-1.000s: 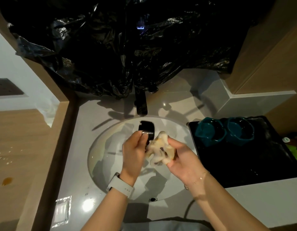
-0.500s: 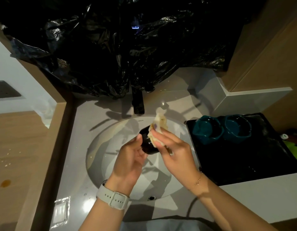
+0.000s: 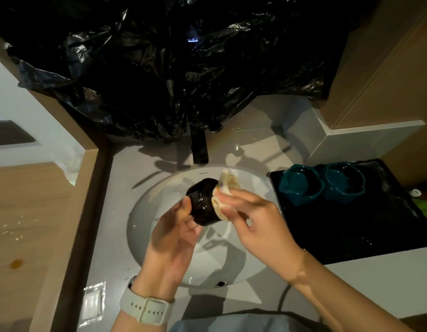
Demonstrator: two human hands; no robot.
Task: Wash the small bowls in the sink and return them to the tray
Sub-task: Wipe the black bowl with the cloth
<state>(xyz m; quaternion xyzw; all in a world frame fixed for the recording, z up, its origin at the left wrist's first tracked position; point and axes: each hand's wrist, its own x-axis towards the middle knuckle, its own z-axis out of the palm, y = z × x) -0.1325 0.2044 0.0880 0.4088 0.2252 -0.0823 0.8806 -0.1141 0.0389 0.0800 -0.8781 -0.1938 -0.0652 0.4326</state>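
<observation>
Two hands work over the sink (image 3: 145,219): left hand (image 3: 176,226) grips a black bowl (image 3: 204,201) on its side, mouth facing right, where right hand (image 3: 253,212) pinches a cloth (image 3: 223,195); teal bowls (image 3: 322,183) sit on the tray (image 3: 351,231)

Black plastic sheeting (image 3: 174,68) — black faucet (image 3: 199,149)

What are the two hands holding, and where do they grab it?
The left hand holds a small black bowl by its side wall, above the sink. The right hand pinches a pale cloth against the bowl's other side.
</observation>
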